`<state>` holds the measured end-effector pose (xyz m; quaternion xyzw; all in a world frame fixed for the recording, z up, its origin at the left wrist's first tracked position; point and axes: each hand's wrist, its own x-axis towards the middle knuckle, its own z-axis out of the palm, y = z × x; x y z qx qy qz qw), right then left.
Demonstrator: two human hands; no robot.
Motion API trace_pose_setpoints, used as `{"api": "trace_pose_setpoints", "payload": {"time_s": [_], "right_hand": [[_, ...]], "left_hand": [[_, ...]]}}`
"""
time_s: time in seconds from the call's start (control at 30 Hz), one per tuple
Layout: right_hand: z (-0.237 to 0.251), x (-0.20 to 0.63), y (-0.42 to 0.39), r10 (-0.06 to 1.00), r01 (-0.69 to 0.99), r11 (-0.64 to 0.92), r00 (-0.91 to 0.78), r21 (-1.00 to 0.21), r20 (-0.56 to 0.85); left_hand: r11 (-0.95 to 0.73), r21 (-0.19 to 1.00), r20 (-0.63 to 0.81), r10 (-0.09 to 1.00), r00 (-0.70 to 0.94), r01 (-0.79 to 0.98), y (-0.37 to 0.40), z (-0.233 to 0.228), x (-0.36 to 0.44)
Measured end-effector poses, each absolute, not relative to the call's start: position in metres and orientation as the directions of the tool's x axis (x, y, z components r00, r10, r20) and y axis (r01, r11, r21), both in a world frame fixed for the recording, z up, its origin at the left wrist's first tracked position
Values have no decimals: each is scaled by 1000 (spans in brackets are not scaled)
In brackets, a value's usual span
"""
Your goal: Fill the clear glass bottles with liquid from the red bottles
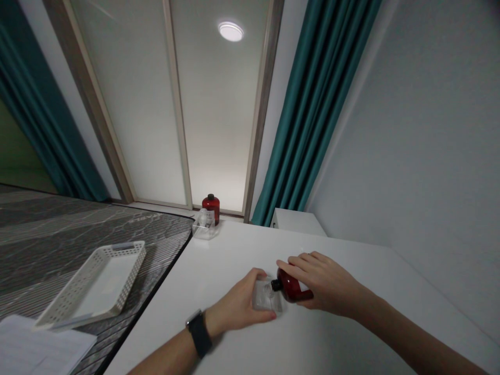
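My right hand (326, 281) grips a dark red bottle (291, 286) tipped on its side, its black neck pointing left. My left hand (240, 304) holds a small clear container (265, 298) on the white table (242, 250), right at the bottle's neck. A dark watch sits on my left wrist. Both hands are close together near the table's middle.
A second red bottle (211, 207) and a clear container (204, 225) stand at the table's far edge by the window. A white perforated tray (97, 284) lies on the dark striped surface to the left, with paper (39, 349) below it. Teal curtains (312, 114) hang on both sides.
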<state>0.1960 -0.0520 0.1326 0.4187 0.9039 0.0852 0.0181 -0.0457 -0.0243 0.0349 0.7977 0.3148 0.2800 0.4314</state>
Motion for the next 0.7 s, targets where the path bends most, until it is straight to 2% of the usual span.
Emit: {"api": "trace_pose_setpoints", "payload": {"time_s": [0.37,0.7], "right_hand": [[131,197,-52,734,735,647,-673,204,94],[134,195,-52,739,737,649,-670,188,74]], "left_hand": [[-436,860,178,744,644,266,-24,36,-46],[-438,862,187,744,641,256,-23,33,-45]]}}
